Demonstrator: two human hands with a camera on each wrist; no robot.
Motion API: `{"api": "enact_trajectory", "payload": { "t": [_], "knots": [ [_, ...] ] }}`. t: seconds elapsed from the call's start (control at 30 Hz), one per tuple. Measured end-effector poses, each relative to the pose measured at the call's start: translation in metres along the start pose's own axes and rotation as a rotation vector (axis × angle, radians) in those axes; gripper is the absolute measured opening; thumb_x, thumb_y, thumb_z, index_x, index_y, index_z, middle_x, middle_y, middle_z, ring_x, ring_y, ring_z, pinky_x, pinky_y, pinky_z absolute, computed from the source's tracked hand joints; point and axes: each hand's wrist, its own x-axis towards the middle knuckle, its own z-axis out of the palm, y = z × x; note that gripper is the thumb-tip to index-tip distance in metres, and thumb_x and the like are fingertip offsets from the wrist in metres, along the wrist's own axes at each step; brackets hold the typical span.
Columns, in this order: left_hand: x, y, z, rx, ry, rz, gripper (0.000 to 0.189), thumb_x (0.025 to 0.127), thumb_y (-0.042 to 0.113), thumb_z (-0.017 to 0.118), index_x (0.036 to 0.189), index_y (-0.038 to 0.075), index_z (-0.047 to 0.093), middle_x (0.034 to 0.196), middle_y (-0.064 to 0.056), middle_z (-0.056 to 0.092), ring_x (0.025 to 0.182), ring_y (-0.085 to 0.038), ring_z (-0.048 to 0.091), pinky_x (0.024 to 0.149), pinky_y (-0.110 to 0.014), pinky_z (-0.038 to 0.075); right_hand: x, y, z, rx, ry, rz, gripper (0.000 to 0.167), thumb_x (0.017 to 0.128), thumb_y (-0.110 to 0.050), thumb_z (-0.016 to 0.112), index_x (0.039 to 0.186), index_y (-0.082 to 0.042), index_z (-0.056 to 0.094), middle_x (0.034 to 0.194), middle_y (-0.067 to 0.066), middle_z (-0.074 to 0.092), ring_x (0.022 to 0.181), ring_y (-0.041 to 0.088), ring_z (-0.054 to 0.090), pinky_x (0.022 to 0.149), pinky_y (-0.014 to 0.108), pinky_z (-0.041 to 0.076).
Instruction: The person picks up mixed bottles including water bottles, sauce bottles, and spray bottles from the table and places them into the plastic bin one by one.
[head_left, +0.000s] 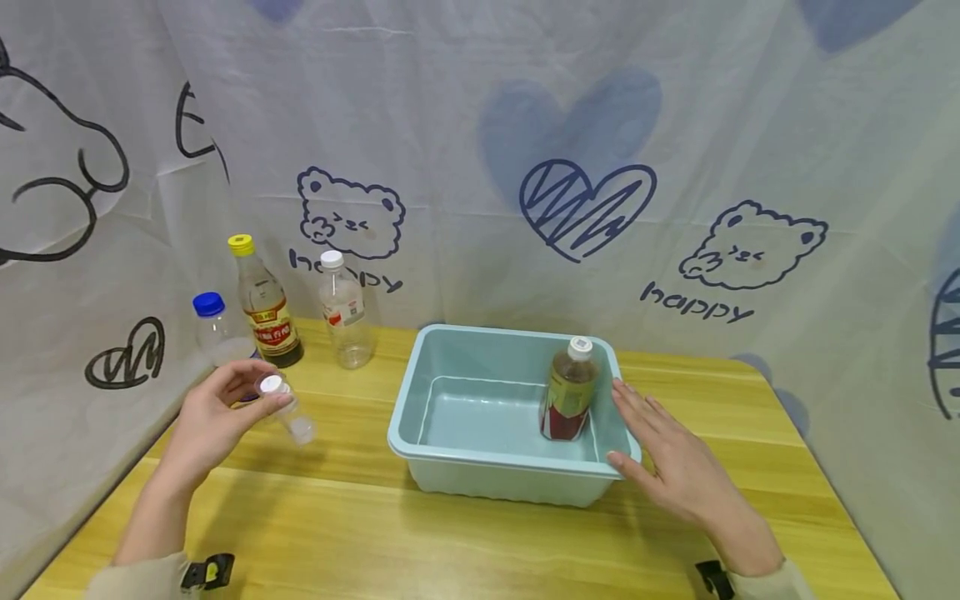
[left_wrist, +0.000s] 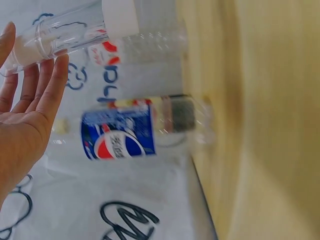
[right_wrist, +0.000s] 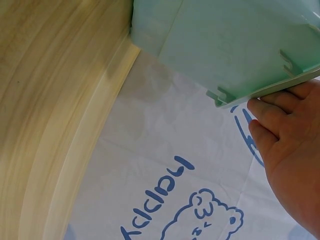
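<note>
**Clear container gripped in left hand; bin rim touched by right**

A small clear container (head_left: 288, 410), showing white at both ends, is pinched between the thumb and fingers of the left hand (head_left: 213, 412). It is held tilted above the wooden surface (head_left: 337, 533), to the left of a pale blue bin (head_left: 510, 462). The right side of the bin's rim is touched by the right hand (head_left: 675, 467), whose fingers are extended and by which nothing is grasped.

Inside the bin, a white-capped bottle of brown liquid (head_left: 567, 396) is placed upright near the right end. Beyond the left hand, three more bottles are stood near the back left: a blue-capped bottle (head_left: 222, 337), on which a Pepsi label is seen in the left wrist view; a yellow-capped bottle (head_left: 270, 321), partly filled with dark liquid; and a clear bottle with a white cap (head_left: 345, 325). The surface is backed by a pale cloth (head_left: 450, 167), printed with hearts, bear faces and the word "happy".
</note>
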Motion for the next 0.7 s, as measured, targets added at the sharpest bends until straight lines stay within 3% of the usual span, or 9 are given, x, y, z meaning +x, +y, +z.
{"api": "enact_trajectory", "payload": {
  "t": [0.1, 0.33, 0.7],
  "knots": [
    [0.005, 0.010, 0.005, -0.005, -0.004, 0.020, 0.046, 0.094, 0.028, 0.080, 0.132, 0.009, 0.061, 0.115, 0.014, 0.066, 0.104, 0.005, 0.063, 0.077, -0.013, 0.055, 0.000, 0.000, 0.000, -0.001, 0.003, -0.003, 0.076, 0.101, -0.037, 0.064, 0.163, -0.006, 0.032, 0.166, 0.015, 0.034, 0.150, 0.035, 0.038, 0.126, 0.018, 0.005],
    [0.018, 0.027, 0.019, -0.075, 0.000, 0.107, 0.045, 0.093, 0.016, 0.081, 0.131, 0.002, 0.061, 0.119, 0.009, 0.065, 0.108, 0.001, 0.062, 0.088, -0.008, 0.050, 0.000, 0.000, 0.001, 0.001, 0.007, -0.006, 0.076, 0.102, -0.037, 0.064, 0.163, -0.006, 0.032, 0.166, 0.014, 0.034, 0.150, 0.034, 0.039, 0.127, 0.021, 0.009],
    [0.030, 0.052, 0.036, -0.115, -0.034, 0.149, 0.045, 0.094, 0.018, 0.080, 0.132, 0.003, 0.061, 0.120, 0.001, 0.065, 0.111, -0.005, 0.062, 0.091, -0.011, 0.052, -0.001, 0.002, 0.002, 0.008, -0.002, 0.004, 0.077, 0.100, -0.035, 0.067, 0.163, -0.006, 0.032, 0.167, 0.014, 0.034, 0.151, 0.033, 0.037, 0.126, 0.017, 0.004]
  ]
}}
